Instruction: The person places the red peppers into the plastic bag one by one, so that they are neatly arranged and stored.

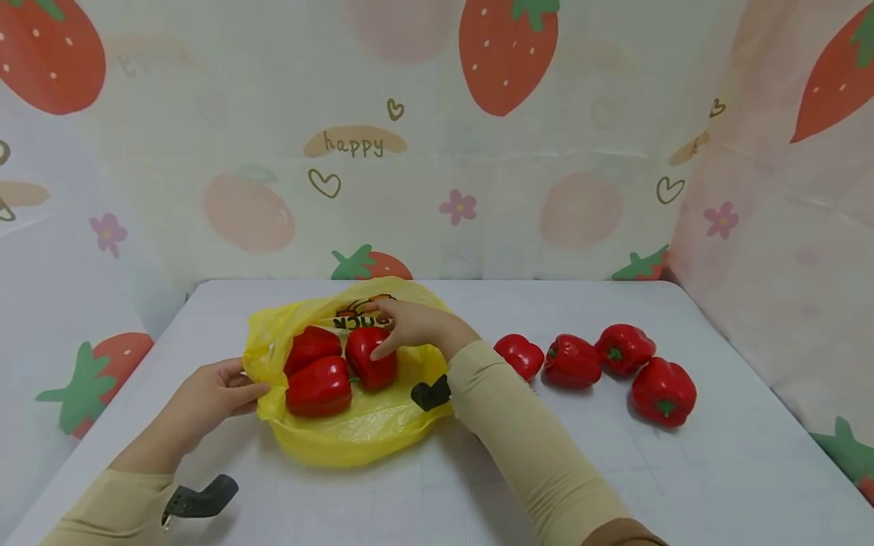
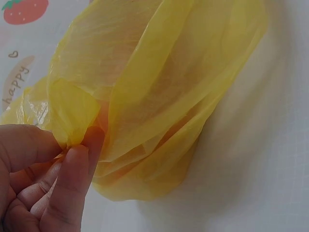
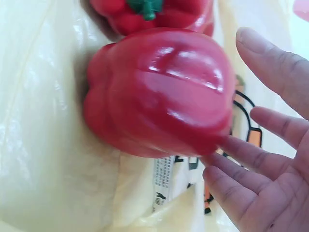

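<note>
A yellow plastic bag lies on its side with its mouth toward me, several red bell peppers inside. My left hand pinches the bag's rim at the left; the left wrist view shows the gathered yellow film between thumb and fingers. Inside the mouth, my right hand is over the rightmost bagged bell pepper. From the right wrist, that glossy pepper has spread, straight fingers right at its end. Two other peppers, one in front and one behind, lie to its left.
Several more red bell peppers lie on the white table right of the bag, one partly hidden by my right sleeve. Black wrist attachments jut out beside both sleeves. A strawberry-print cloth surrounds the table's back and sides.
</note>
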Demonstrator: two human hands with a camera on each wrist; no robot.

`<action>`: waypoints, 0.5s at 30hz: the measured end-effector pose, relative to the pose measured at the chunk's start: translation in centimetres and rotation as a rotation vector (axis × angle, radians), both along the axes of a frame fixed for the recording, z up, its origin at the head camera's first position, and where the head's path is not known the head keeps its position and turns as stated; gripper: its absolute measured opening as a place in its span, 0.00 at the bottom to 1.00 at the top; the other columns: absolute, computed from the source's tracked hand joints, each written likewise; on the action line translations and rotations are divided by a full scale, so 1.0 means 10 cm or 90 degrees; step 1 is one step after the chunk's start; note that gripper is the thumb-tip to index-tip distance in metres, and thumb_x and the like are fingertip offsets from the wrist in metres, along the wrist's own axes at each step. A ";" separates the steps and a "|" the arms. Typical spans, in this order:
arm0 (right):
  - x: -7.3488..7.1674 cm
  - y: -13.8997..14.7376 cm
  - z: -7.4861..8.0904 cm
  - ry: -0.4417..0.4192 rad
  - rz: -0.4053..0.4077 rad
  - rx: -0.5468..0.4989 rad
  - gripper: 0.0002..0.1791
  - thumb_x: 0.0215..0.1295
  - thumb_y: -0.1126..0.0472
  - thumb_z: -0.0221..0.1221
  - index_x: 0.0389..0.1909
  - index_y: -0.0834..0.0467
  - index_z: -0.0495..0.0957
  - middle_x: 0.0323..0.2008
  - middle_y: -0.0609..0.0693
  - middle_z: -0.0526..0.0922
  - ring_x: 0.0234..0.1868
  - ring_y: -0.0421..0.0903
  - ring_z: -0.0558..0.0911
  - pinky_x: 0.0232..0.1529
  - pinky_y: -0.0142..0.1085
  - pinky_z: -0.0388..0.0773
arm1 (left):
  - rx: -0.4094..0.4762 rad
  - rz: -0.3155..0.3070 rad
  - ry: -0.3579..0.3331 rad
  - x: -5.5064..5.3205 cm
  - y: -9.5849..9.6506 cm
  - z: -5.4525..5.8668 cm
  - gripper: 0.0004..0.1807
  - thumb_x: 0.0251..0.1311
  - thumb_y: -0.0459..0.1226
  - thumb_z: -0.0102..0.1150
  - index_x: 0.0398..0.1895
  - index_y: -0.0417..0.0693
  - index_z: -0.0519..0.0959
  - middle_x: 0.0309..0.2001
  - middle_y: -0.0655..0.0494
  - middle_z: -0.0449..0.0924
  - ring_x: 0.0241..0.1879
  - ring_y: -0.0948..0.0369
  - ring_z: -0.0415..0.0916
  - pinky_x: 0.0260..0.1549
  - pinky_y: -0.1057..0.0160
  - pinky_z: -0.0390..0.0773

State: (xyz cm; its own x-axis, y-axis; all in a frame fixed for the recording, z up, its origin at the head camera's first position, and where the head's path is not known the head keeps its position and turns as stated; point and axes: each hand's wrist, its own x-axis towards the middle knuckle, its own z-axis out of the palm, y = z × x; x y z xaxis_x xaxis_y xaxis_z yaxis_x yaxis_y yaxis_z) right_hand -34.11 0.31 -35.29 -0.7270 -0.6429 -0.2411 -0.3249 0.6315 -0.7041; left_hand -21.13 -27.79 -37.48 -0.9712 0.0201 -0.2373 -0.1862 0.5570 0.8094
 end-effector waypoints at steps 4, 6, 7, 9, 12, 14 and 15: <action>-0.01 0.07 0.05 -0.016 0.003 -0.024 0.43 0.49 0.54 0.68 0.66 0.51 0.58 0.63 0.56 0.64 0.62 0.54 0.66 0.57 0.43 0.70 | 0.002 -0.001 0.000 0.00 0.01 0.00 0.35 0.55 0.47 0.61 0.61 0.36 0.64 0.53 0.39 0.74 0.42 0.56 0.78 0.41 0.58 0.79; -0.01 0.12 0.08 -0.020 0.003 -0.032 0.42 0.49 0.55 0.68 0.65 0.51 0.59 0.63 0.56 0.64 0.62 0.54 0.66 0.56 0.43 0.71 | 0.002 -0.002 0.001 0.00 0.02 0.01 0.35 0.55 0.47 0.61 0.61 0.36 0.64 0.53 0.39 0.74 0.42 0.56 0.79 0.41 0.57 0.79; -0.01 0.14 0.10 -0.022 0.003 -0.038 0.41 0.49 0.55 0.68 0.65 0.51 0.60 0.63 0.56 0.64 0.62 0.53 0.66 0.56 0.42 0.72 | 0.002 -0.003 0.001 0.00 0.02 0.01 0.35 0.55 0.47 0.61 0.61 0.36 0.64 0.53 0.39 0.74 0.42 0.56 0.79 0.41 0.57 0.79; -0.01 0.18 0.13 -0.024 0.004 -0.050 0.40 0.50 0.55 0.68 0.64 0.52 0.60 0.62 0.56 0.65 0.61 0.52 0.67 0.56 0.42 0.71 | 0.003 -0.004 0.003 0.00 0.03 0.00 0.35 0.55 0.47 0.61 0.61 0.36 0.64 0.53 0.39 0.74 0.43 0.56 0.79 0.41 0.57 0.79; 0.00 0.25 0.20 -0.021 0.014 -0.069 0.39 0.50 0.56 0.67 0.63 0.52 0.62 0.61 0.55 0.67 0.61 0.52 0.68 0.57 0.41 0.70 | 0.002 -0.005 0.006 0.00 0.04 0.00 0.35 0.55 0.47 0.61 0.61 0.36 0.65 0.53 0.39 0.74 0.42 0.55 0.79 0.41 0.58 0.80; 0.02 0.30 0.26 -0.019 0.023 -0.077 0.38 0.51 0.56 0.67 0.63 0.52 0.62 0.60 0.56 0.68 0.61 0.52 0.68 0.57 0.40 0.70 | 0.000 -0.006 0.009 -0.01 0.05 0.00 0.35 0.55 0.47 0.61 0.61 0.36 0.65 0.53 0.38 0.74 0.42 0.55 0.79 0.40 0.59 0.80; 0.03 0.33 0.29 -0.018 0.026 -0.081 0.37 0.52 0.56 0.66 0.63 0.53 0.63 0.60 0.56 0.68 0.61 0.52 0.68 0.57 0.40 0.70 | 0.000 -0.006 0.009 -0.01 0.05 0.00 0.35 0.55 0.47 0.61 0.61 0.36 0.65 0.53 0.38 0.74 0.42 0.55 0.79 0.40 0.59 0.80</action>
State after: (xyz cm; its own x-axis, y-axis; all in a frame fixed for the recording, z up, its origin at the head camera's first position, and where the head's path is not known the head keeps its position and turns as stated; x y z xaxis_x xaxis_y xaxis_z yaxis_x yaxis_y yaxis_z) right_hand -33.86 3.60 -32.35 -0.6940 -0.6980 -0.1766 -0.3265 0.5237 -0.7869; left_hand -21.23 -27.29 -37.52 -0.9744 0.0298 -0.2230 -0.1688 0.5584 0.8122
